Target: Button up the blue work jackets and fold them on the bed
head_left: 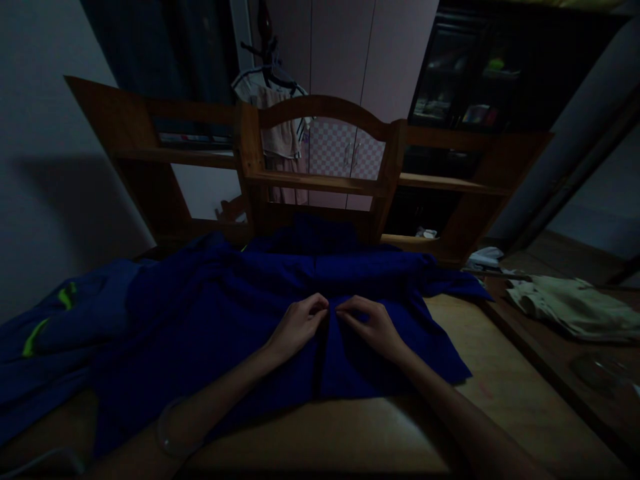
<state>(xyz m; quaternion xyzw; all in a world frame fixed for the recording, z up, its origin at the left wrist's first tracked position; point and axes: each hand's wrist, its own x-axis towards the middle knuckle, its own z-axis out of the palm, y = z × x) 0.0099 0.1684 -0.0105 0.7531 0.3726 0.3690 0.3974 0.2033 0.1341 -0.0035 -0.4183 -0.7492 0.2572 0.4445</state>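
Observation:
A deep blue jacket (200, 327) lies spread out over a light wooden surface, with a dark opening line running down its front. Both hands are near the middle of that opening, a small gap apart. My left hand (300, 323) is closed in a pinch at the left side of the opening. On the right side, my right hand (373, 325) pinches too, thumb against fingertips. Each pinch appears to be on the jacket's front edge, though the dim light hides exactly what is between the fingertips.
Another blue garment with yellow-green strips (50, 333) is heaped at the left. A wooden shelf unit (320, 183) stands along the back. Folded pale trousers (570, 307) lie on the brown surface at right. Clothes on hangers (273, 90) hang behind the shelf.

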